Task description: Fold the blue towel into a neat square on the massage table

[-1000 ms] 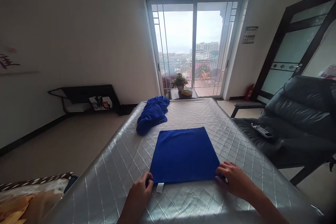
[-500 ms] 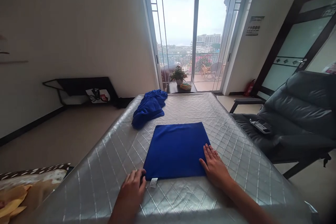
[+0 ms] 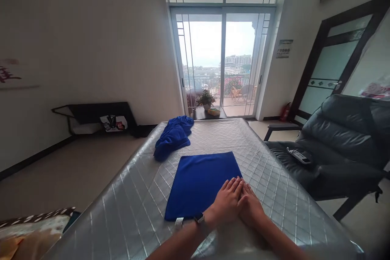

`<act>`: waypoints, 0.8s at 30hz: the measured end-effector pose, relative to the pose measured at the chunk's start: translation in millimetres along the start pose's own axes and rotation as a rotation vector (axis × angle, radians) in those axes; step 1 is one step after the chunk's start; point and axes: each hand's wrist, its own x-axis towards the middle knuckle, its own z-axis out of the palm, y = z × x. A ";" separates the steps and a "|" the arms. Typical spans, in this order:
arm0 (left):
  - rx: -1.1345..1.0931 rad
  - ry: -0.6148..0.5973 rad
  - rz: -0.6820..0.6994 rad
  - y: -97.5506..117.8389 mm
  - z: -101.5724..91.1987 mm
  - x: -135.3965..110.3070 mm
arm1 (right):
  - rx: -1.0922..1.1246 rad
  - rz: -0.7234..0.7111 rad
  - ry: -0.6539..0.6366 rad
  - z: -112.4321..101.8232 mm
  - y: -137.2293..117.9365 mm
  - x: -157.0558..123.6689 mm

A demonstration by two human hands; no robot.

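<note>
A flat, folded blue cloth [image 3: 199,180] lies on the silver quilted mattress [image 3: 274,178] in front of me, a white tag [image 3: 179,222] at its near left corner. My left hand [image 3: 227,200] rests flat on the cloth's near right part, fingers stretched out and together. My right hand [image 3: 250,205] lies flat beside it at the cloth's right edge, touching the left hand. Neither hand holds anything. A watch shows on my left wrist.
A crumpled blue cloth [image 3: 173,136] lies farther back on the left of the mattress. A black leather chair [image 3: 341,142] with a remote on its seat stands to the right. A low dark shelf [image 3: 97,118] is by the left wall. Glass balcony doors [image 3: 222,61] are ahead.
My left hand left the cloth's near left corner and moved right onto the cloth beside my right hand. The right hand stayed at the right edge. The view shifted slightly.
</note>
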 end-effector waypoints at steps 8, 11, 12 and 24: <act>0.188 -0.078 -0.255 -72.4 -5.6 -80.1 | 0.069 0.121 -0.129 -29.8 -19.2 0.8; 0.273 -0.040 -0.445 -113.8 -10.0 -136.0 | 0.062 0.134 -0.163 -34.1 -21.4 0.7; 0.294 -0.017 -0.471 -125.0 -10.5 -152.8 | 0.061 0.135 -0.171 -34.2 -21.3 0.4; 0.188 -0.095 -0.638 -114.8 -38.7 -176.5 | 0.061 0.101 -0.139 -41.3 -14.5 40.2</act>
